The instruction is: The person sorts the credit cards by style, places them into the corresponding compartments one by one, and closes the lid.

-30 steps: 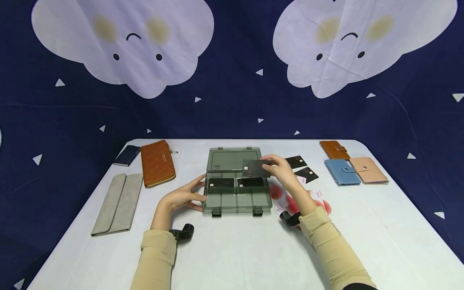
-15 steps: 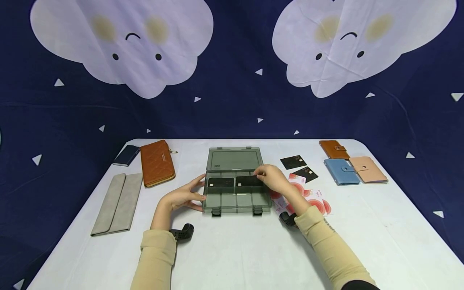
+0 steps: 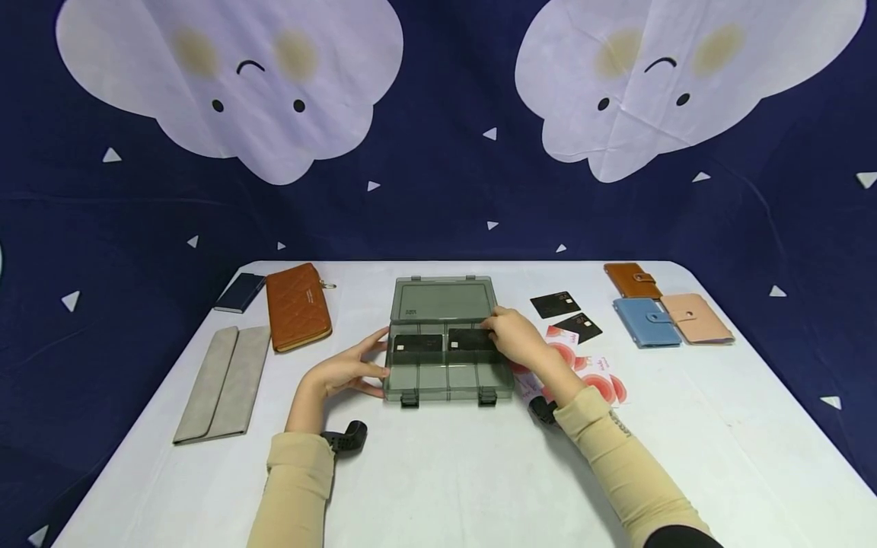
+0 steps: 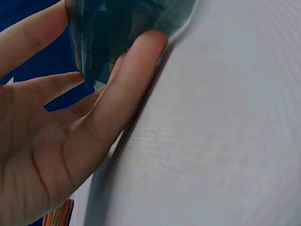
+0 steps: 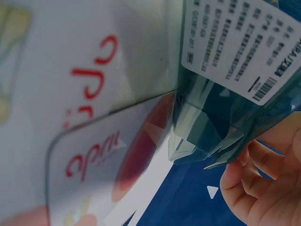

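Observation:
A translucent grey-green plastic organizer box [image 3: 443,395] lies open, its lid [image 3: 441,298] laid back. Several compartments show. A black card [image 3: 419,345] lies in the left middle one. Beside it, in the right middle compartment, is a black VIP card [image 3: 467,340]. My right hand [image 3: 518,335] pinches that card's right end with curled fingers; in the right wrist view the box hides the card. My left hand [image 3: 347,371] rests against the box's left side with spread, mostly straight fingers, which the left wrist view shows touching the wall [image 4: 106,42].
Right of the box lie two black cards [image 3: 578,327] and several pink-and-white cards [image 3: 596,373]. Brown, blue [image 3: 647,323] and pink card holders [image 3: 695,320] sit farther right. At left are a grey folder [image 3: 222,384], a brown zip wallet [image 3: 298,308] and a dark booklet [image 3: 240,293].
My right hand has lowered the VIP card from above the box into the right middle compartment. The last half second shows only a slight shift. My left hand has stayed put.

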A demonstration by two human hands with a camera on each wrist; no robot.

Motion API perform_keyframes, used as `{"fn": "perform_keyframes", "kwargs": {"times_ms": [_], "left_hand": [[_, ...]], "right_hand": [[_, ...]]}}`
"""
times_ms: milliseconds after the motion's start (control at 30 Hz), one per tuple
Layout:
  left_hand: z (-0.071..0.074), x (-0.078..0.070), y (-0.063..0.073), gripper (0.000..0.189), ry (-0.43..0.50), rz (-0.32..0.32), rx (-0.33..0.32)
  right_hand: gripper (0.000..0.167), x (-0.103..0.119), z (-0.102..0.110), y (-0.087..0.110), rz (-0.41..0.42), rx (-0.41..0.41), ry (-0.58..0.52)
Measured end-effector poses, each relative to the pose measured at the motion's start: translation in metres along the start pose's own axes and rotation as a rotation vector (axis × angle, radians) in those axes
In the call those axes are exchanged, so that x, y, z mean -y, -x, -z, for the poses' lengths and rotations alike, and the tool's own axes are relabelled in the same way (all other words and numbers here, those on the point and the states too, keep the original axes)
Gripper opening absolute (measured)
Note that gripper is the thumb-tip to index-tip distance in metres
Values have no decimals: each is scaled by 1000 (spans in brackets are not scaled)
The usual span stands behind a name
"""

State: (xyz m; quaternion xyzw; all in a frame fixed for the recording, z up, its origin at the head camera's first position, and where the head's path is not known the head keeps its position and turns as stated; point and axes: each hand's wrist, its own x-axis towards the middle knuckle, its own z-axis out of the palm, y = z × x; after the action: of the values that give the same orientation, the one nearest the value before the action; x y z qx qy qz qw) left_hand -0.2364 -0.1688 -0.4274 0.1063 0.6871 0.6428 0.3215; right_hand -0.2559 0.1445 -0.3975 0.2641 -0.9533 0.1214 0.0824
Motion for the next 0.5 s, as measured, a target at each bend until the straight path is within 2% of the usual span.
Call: {"fn": "perform_keyframes", "kwargs": {"times_ms": [100, 167, 267, 333, 400, 433, 500], "left_hand": [[0, 0, 0, 89, -3, 0, -1], [0, 0, 0, 89, -3, -1, -2], [0, 0, 0, 90, -3, -1, -2], [0, 1, -1, 90, -4, 0, -3], [0, 1, -1, 89, -4, 2, -5], [0, 0, -1, 89, -4, 2, -6], [0, 0, -1, 89, -6, 2, -9]], "right_hand": [[21, 0, 1, 0, 6, -3, -10], [22, -2, 2, 0, 3, -16, -57], [20, -9, 5, -2, -53, -65, -153], [19, -18, 8, -5, -126, -112, -187], [20, -31, 11, -9, -226, -146, -173], [23, -39, 13, -11, -280, -140, -145], [30, -54, 16, -13, -393, -76, -77]]}}
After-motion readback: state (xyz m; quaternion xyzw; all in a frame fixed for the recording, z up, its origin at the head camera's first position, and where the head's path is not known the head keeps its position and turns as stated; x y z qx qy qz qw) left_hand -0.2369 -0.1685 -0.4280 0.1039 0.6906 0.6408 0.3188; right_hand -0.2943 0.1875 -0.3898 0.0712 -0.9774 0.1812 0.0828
